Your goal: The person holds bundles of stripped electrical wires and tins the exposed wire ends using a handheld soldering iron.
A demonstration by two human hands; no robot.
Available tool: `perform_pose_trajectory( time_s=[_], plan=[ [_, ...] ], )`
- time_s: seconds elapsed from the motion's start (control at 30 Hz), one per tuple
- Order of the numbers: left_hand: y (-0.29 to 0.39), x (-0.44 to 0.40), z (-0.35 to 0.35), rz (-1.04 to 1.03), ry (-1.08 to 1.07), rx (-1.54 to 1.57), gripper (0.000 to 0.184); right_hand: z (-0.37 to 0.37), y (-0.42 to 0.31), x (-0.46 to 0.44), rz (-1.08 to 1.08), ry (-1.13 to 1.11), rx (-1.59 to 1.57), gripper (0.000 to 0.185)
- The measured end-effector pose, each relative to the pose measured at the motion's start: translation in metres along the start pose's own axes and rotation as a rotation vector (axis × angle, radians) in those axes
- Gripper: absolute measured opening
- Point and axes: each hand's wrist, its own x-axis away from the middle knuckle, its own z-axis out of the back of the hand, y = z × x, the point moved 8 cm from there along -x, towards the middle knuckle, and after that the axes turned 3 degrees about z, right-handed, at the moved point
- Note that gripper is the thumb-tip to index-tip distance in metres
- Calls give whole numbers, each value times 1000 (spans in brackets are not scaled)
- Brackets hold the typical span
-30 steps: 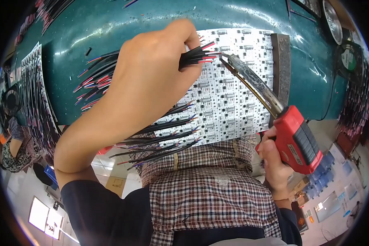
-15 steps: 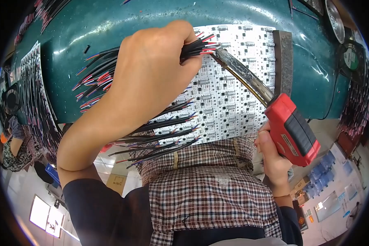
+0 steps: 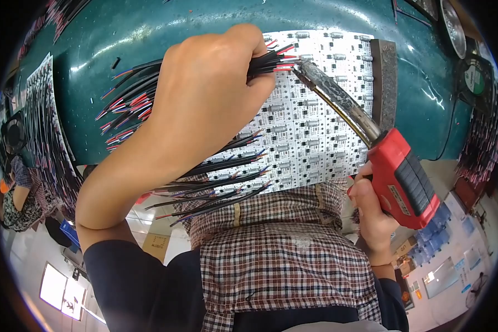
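Observation:
My left hand [image 3: 213, 83] is closed around a bundle of black-sheathed wires [image 3: 265, 63], whose red, white and dark ends point right. Below it lies a white circuit board panel [image 3: 310, 127] with rows of small components. In my right hand [image 3: 376, 221] is a red and black soldering gun [image 3: 401, 180], fingers wrapped round its handle. Its long metal barrel slants up and left, and the tip is close to the wire ends; whether they touch I cannot tell. More black cables [image 3: 232, 164] lie along the panel's left side, partly hidden under my left forearm.
A dark grey bar [image 3: 384, 83] lies along the panel's right edge on the green table [image 3: 205, 19]. Another panel with hanging wires [image 3: 47, 122] is at the left. A small fan [image 3: 476, 77] and a metal dish [image 3: 452, 27] stand at the right. Another person's arm [image 3: 21, 193] shows far left.
The soldering gun in my right hand has shifted slightly right and down, its tip a little away from where it was. My left hand has barely moved and still grips the wires.

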Motion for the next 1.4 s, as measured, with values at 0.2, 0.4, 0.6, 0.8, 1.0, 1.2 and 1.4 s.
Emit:
perform_pose_trajectory(
  time_s=[0.2, 0.4, 0.6, 0.8, 1.0, 1.2, 1.4],
  plan=[
    [-3, -3, 0, 60, -19, 35, 20, -6, -2, 1, 20, -68, 53, 21],
    [-2, -3, 0, 47, -30, 7, 20, -9, 1, 2, -14, -108, 39, 16],
    [-2, -2, -1, 47, -20, 13, 20, -7, 4, 4, -4, -105, 83, 17],
    [-2, -2, -1, 46, -21, -3, 20, -2, 1, 6, -12, -63, 87, 21],
    [-5, -4, 0, 102, -51, 32, 18, -6, 4, 7, 2, -129, 54, 14],
    [-3, -5, 0, 72, -36, 1, 21, -9, 2, 6, 5, -154, 79, 14],
    [-3, -5, -1, 71, -41, -7, 22, -6, -1, 6, -8, -83, 66, 14]
  ],
)
